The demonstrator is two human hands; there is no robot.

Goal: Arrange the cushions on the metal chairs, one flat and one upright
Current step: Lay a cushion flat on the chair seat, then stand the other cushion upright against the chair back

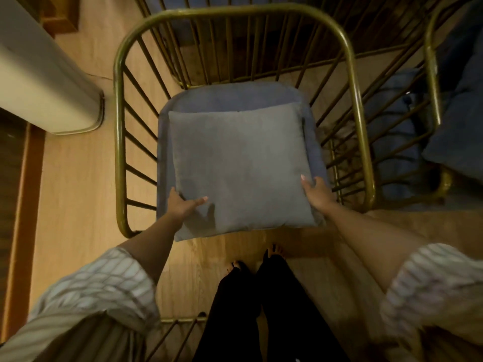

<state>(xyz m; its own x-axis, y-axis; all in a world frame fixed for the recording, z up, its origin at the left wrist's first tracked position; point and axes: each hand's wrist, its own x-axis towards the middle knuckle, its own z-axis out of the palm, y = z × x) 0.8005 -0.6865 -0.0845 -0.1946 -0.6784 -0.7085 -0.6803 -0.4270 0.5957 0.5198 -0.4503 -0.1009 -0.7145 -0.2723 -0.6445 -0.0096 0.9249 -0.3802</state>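
A grey square cushion (240, 163) lies roughly flat over the padded grey seat (235, 96) of a gold wire-frame metal chair (119, 105) in the middle of the view. Its near edge overhangs the seat front. My left hand (184, 203) grips the cushion's near left corner, thumb on top. My right hand (316, 190) grips the near right edge. A second metal chair (431, 61) stands at the right, with dark blue cushions (460, 121) on and beside it.
A white rounded cabinet or appliance (44, 82) stands at the left on the wooden floor (78, 178). Another gold wire frame (180, 322) shows by my legs at the bottom. My bare feet stand just in front of the chair.
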